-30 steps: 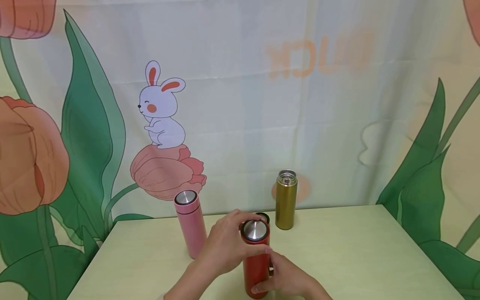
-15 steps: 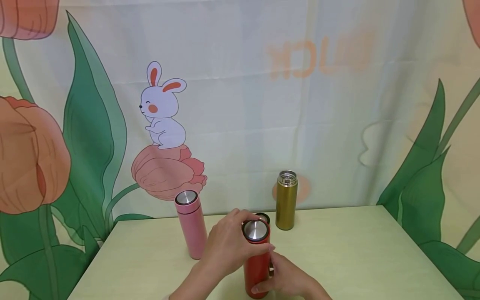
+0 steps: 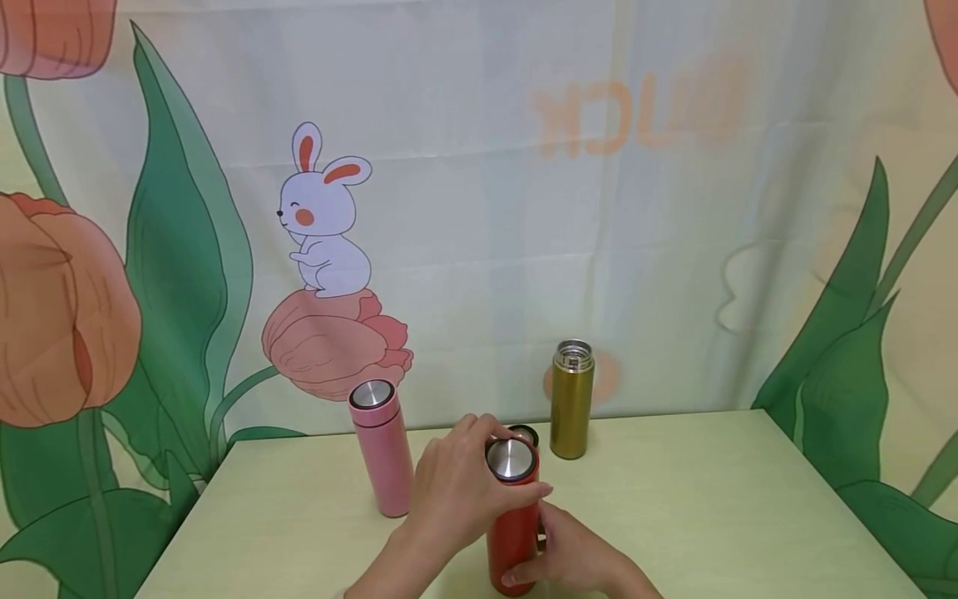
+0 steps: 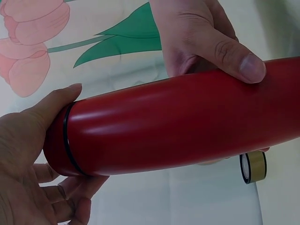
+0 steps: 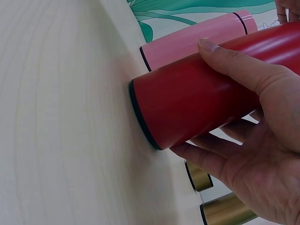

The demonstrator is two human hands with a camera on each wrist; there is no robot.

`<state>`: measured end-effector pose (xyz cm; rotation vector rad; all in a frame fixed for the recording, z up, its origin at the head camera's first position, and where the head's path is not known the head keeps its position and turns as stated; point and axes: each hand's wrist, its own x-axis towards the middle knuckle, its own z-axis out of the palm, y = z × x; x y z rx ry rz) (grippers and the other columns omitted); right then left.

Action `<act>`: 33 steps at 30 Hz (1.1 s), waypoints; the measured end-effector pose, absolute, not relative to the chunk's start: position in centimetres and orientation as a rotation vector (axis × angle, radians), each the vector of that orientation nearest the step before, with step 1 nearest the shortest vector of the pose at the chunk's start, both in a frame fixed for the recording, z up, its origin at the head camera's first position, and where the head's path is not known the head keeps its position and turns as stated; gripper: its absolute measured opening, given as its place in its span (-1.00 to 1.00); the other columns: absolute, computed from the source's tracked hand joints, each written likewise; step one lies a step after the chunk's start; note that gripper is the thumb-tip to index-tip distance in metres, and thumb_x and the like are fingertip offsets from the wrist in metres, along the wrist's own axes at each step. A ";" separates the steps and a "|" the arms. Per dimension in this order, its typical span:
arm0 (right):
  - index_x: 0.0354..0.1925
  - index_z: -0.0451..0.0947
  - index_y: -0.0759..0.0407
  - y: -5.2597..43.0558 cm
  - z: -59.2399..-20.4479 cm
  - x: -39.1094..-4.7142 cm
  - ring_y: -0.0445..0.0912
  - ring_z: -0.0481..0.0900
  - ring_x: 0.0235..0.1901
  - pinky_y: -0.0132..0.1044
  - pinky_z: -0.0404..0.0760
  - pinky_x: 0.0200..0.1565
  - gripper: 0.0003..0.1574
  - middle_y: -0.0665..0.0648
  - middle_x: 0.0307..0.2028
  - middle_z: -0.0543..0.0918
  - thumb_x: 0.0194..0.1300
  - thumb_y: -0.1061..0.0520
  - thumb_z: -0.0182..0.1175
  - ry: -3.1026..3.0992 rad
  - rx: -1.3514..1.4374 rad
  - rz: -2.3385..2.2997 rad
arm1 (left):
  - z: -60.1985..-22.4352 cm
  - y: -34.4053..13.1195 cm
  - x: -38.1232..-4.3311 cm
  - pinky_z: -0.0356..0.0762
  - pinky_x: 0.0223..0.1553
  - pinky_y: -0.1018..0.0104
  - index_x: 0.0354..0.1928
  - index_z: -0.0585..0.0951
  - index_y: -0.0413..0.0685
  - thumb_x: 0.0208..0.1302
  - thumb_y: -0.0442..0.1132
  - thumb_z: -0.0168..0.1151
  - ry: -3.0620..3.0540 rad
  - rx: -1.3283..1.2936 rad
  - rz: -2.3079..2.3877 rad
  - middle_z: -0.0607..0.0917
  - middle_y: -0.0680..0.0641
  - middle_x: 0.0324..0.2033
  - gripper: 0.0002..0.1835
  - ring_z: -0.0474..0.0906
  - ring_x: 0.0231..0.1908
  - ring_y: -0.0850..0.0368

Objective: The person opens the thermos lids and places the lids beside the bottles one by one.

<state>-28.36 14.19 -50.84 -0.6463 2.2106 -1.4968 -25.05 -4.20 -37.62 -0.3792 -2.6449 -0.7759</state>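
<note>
I saw the left hand [image 3: 458, 482] curled round the lid [image 4: 55, 143] of the red bottle [image 3: 512, 532], which stood upright on the table [image 3: 711, 499]; the right hand [image 3: 576, 545] gripped it low. From the head camera, the bottle partly hid the gold cap [image 4: 257, 167] and some right fingers [image 5: 201, 158].

Head view: one text was partly legible. Large, faded orange block letters [image 3: 648, 108] stood mirror-reversed on the pale, creased cloth backdrop [image 3: 479, 208] with printed tulips. Read right to left: first letter too blurred to identify, then U, C and, less sharply, K.
</note>
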 end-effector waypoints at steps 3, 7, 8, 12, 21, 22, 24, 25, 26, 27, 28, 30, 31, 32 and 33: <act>0.32 0.35 -0.17 14.2 -50.9 -28.4 -0.03 0.56 0.17 0.00 0.57 0.23 -0.17 -0.11 0.14 0.64 0.19 -0.01 0.54 2.224 -0.665 -1.494 | -37.8 -4.2 -25.1 0.43 -0.31 0.35 -0.18 0.57 0.24 -0.22 0.37 0.65 -2.620 -0.388 -0.797 0.57 0.21 -0.36 -0.35 0.50 -0.38 0.25; 0.33 0.34 -0.17 14.2 -50.8 -28.5 -0.04 0.54 0.19 0.01 0.58 0.24 -0.15 -0.11 0.16 0.62 0.19 0.00 0.54 2.231 -0.662 -1.489 | -38.0 -4.5 -25.3 0.50 -0.27 0.33 -0.17 0.54 0.24 -0.22 0.36 0.65 -2.612 -0.425 -0.904 0.58 0.21 -0.31 -0.33 0.54 -0.32 0.26; 0.34 0.33 -0.16 14.2 -50.8 -28.5 -0.03 0.53 0.20 0.04 0.57 0.26 -0.14 -0.10 0.17 0.61 0.19 0.00 0.54 2.229 -0.661 -1.489 | -38.0 -4.6 -25.3 0.54 -0.25 0.33 -0.15 0.53 0.26 -0.21 0.37 0.65 -2.617 -0.439 -0.943 0.58 0.22 -0.29 -0.33 0.56 -0.29 0.26; 0.38 0.29 -0.17 14.2 -50.8 -28.5 0.00 0.48 0.26 0.18 0.52 0.32 -0.10 -0.09 0.22 0.58 0.19 0.01 0.54 2.210 -0.638 -1.497 | -38.0 -4.9 -25.4 0.63 -0.12 0.29 -0.07 0.52 0.30 -0.17 0.36 0.63 -2.643 -0.493 -1.094 0.59 0.24 -0.19 -0.32 0.59 -0.17 0.28; 0.41 0.27 -0.19 14.3 -51.0 -28.5 0.05 0.47 0.29 0.22 0.53 0.32 -0.04 -0.06 0.25 0.56 0.18 -0.02 0.55 2.181 -0.597 -1.512 | -37.2 -6.5 -25.8 0.67 0.12 0.14 0.23 0.48 0.18 -0.01 0.22 0.63 -2.707 -0.756 -1.314 0.62 0.13 0.09 -0.21 0.61 0.09 0.15; 0.41 0.28 -0.19 14.3 -51.0 -28.5 0.06 0.47 0.29 0.22 0.53 0.32 -0.05 -0.05 0.25 0.57 0.18 -0.01 0.55 2.170 -0.593 -1.520 | -37.0 -6.8 -25.9 0.65 0.16 0.11 0.27 0.47 0.18 0.01 0.18 0.63 -2.711 -0.802 -1.327 0.62 0.13 0.11 -0.20 0.60 0.12 0.14; 0.40 0.30 -0.19 14.3 -51.0 -28.6 0.06 0.48 0.28 0.22 0.52 0.32 -0.07 -0.05 0.24 0.58 0.18 0.01 0.55 2.162 -0.593 -1.529 | -36.7 -7.2 -26.1 0.61 0.24 0.05 0.34 0.45 0.18 0.05 0.09 0.63 -2.717 -0.888 -1.349 0.62 0.16 0.16 -0.18 0.59 0.17 0.16; 0.40 0.30 -0.19 14.3 -51.0 -28.5 0.06 0.48 0.28 0.23 0.52 0.32 -0.07 -0.05 0.24 0.58 0.18 0.03 0.55 2.161 -0.602 -1.530 | -36.6 -7.4 -26.2 0.57 0.29 0.03 0.37 0.44 0.18 0.07 0.04 0.63 -2.718 -0.927 -1.357 0.62 0.18 0.18 -0.17 0.57 0.20 0.17; 0.40 0.31 -0.20 14.3 -51.0 -28.6 0.05 0.49 0.28 0.23 0.52 0.33 -0.07 -0.05 0.24 0.58 0.18 0.03 0.55 2.166 -0.610 -1.529 | -36.5 -7.6 -26.4 0.53 0.34 0.01 0.40 0.43 0.18 0.08 -0.01 0.63 -2.720 -0.963 -1.362 0.61 0.19 0.21 -0.16 0.56 0.23 0.19; 0.40 0.31 -0.20 14.3 -51.0 -28.5 0.04 0.49 0.27 0.22 0.52 0.32 -0.07 -0.05 0.24 0.59 0.18 0.04 0.55 2.170 -0.619 -1.529 | -36.4 -7.8 -26.5 0.49 0.38 0.00 0.42 0.42 0.19 0.10 -0.06 0.62 -2.722 -0.995 -1.369 0.60 0.21 0.23 -0.16 0.54 0.26 0.20; 0.40 0.31 -0.19 14.3 -51.0 -28.5 0.04 0.50 0.27 0.22 0.52 0.32 -0.08 -0.05 0.24 0.59 0.18 0.05 0.54 2.173 -0.624 -1.528 | -36.4 -8.0 -26.6 0.45 0.42 -0.01 0.45 0.41 0.21 0.11 -0.11 0.61 -2.726 -1.023 -1.381 0.58 0.23 0.26 -0.15 0.52 0.29 0.21; 0.39 0.32 -0.19 14.3 -51.0 -28.5 0.03 0.50 0.26 0.21 0.53 0.32 -0.09 -0.05 0.24 0.59 0.18 0.06 0.54 2.181 -0.629 -1.525 | -36.3 -8.3 -26.8 0.38 0.48 -0.02 0.49 0.37 0.26 0.14 -0.21 0.57 -2.727 -1.085 -1.409 0.54 0.25 0.31 -0.12 0.47 0.35 0.23; 0.39 0.32 -0.18 14.3 -50.9 -28.5 0.03 0.51 0.26 0.21 0.53 0.31 -0.09 -0.05 0.24 0.59 0.18 0.06 0.54 2.183 -0.626 -1.524 | -36.2 -8.4 -26.9 0.34 0.51 -0.01 0.50 0.35 0.30 0.16 -0.27 0.55 -2.723 -1.121 -1.425 0.52 0.27 0.34 -0.11 0.44 0.38 0.23; 0.39 0.32 -0.18 14.2 -50.9 -28.5 0.03 0.51 0.26 0.20 0.53 0.31 -0.09 -0.04 0.23 0.59 0.18 0.06 0.54 2.185 -0.622 -1.523 | -36.2 -8.5 -27.0 0.31 0.52 -0.01 0.51 0.34 0.33 0.17 -0.31 0.53 -2.720 -1.156 -1.440 0.50 0.27 0.36 -0.10 0.43 0.40 0.24; 0.39 0.33 -0.18 14.2 -50.9 -28.4 0.03 0.51 0.25 0.21 0.53 0.31 -0.09 -0.04 0.23 0.59 0.18 0.07 0.54 2.180 -0.615 -1.525 | -36.2 -8.5 -27.1 0.29 0.53 0.00 0.51 0.33 0.37 0.19 -0.35 0.50 -2.715 -1.194 -1.465 0.49 0.27 0.36 -0.09 0.42 0.40 0.24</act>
